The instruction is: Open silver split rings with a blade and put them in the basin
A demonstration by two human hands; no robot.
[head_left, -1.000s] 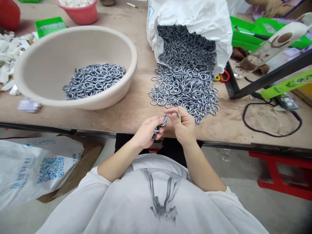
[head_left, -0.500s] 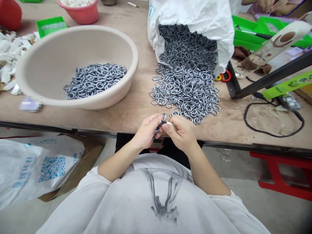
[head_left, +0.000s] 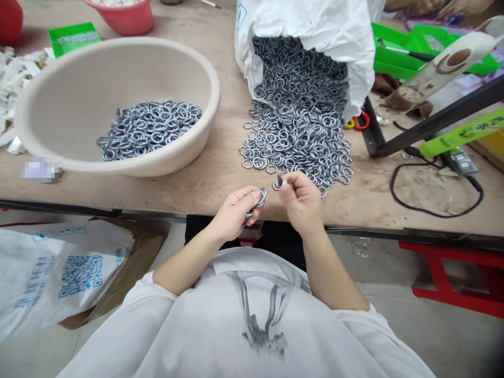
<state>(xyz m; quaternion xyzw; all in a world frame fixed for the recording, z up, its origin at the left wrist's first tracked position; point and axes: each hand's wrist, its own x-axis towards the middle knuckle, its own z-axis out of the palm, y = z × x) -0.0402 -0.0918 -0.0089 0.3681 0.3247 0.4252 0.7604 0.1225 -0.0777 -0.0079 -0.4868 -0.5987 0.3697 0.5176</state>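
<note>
Between the thumb and fingers of my left hand (head_left: 232, 214) are several grey rings (head_left: 261, 197), metallic in look, above the table's front edge. My right hand (head_left: 305, 205) is closed, a short distance to the right, in a pinch on a small dark-tipped tool (head_left: 280, 180); the fingers cover most of it, so its exact kind is hidden. Just beyond my hands a loose heap of the same rings (head_left: 299, 139) spills from the mouth of a white sack (head_left: 307, 18). More rings lie in a large beige basin (head_left: 192, 58) to the left.
Green trays (head_left: 384, 60), scissors with a red handle (head_left: 362, 122), a black metal frame (head_left: 374, 142) and a looped black cable (head_left: 394, 191) occupy the right side. White scraps (head_left: 16, 89) and a red bowl (head_left: 134, 18) are at left. Another person's hands show at top right.
My right hand has drawn the dark-tipped tool up and to the right, away from the rings in my left hand. The left hand keeps its hold. The whole view has shifted slightly.
</note>
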